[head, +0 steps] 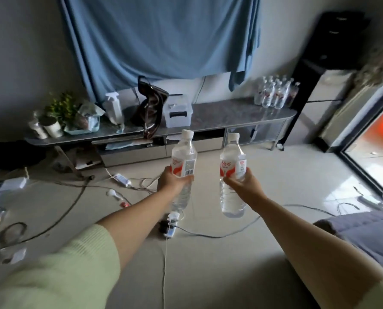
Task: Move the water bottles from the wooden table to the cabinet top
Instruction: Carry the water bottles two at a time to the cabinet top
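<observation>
The long cabinet (230,113) spans the far wall, and a cluster of bottles (273,93) already stands on its far right end, so part of the job looks done. Two more are mid-carry over the floor: the left hand (171,180) wraps one bottle (183,161), the right hand (241,180) grips another (233,172). Both seem full of water. A clear bin (177,112) sits mid-cabinet; its contents are unclear.

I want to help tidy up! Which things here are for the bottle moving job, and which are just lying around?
For the job:
left hand holding a bottle
right hand holding a bottle
cabinet top
bottles already there

Just lying around:
handbag
spray bottle
plastic box
plant
floor cables
</observation>
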The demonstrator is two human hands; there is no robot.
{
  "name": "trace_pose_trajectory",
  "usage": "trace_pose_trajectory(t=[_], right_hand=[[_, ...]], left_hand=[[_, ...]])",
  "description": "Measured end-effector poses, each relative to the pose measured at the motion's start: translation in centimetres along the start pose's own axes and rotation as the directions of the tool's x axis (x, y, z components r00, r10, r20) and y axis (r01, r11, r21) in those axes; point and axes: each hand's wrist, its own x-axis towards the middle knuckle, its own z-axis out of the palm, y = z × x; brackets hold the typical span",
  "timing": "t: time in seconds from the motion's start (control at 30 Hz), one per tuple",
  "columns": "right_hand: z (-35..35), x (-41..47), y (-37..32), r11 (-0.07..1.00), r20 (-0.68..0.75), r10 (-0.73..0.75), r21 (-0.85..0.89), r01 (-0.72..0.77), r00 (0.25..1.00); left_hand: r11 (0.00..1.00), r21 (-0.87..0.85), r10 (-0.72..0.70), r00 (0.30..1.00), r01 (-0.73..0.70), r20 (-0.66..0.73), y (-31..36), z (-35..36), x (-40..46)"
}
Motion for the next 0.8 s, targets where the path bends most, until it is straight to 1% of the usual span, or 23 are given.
trace_pose_trajectory(t=[0.2, 0.33, 0.43, 0.63, 0.8], right_hand=[[-5.3, 3.2, 2.7, 0.995, -0.130, 0.073, 0.082, -0.063, 0.989], [-10.0, 6.8, 4.9, 0.993, -0.196, 0.109, 0.071, -0.097, 0.974], [-14.2, 10.4, 6.3, 0.993, -0.213, 0.110, 0.059, -0.099, 0.971], [-23.9, 18.1, 8.0, 0.996, -0.222, 0.090, -0.002, -0.093, 0.971], [-29.8, 23.4, 9.2, 0.996, -0.268, 0.092, 0.032, -0.087, 0.959]], left_hand=[[0.997, 0.035, 0.059, 0.989, -0.065, 0.135, 4.0, 6.8, 3.3], [0.995, 0.043, 0.077, 0.975, -0.087, 0.208, 7.4, 12.8, 5.6], [0.996, 0.024, 0.081, 0.965, -0.090, 0.249, 10.6, 17.6, 7.5], [0.997, -0.030, 0.074, 0.956, -0.068, 0.285, 17.9, 27.1, 10.8], [0.997, -0.040, 0.080, 0.944, -0.071, 0.320, 22.9, 33.2, 13.2]])
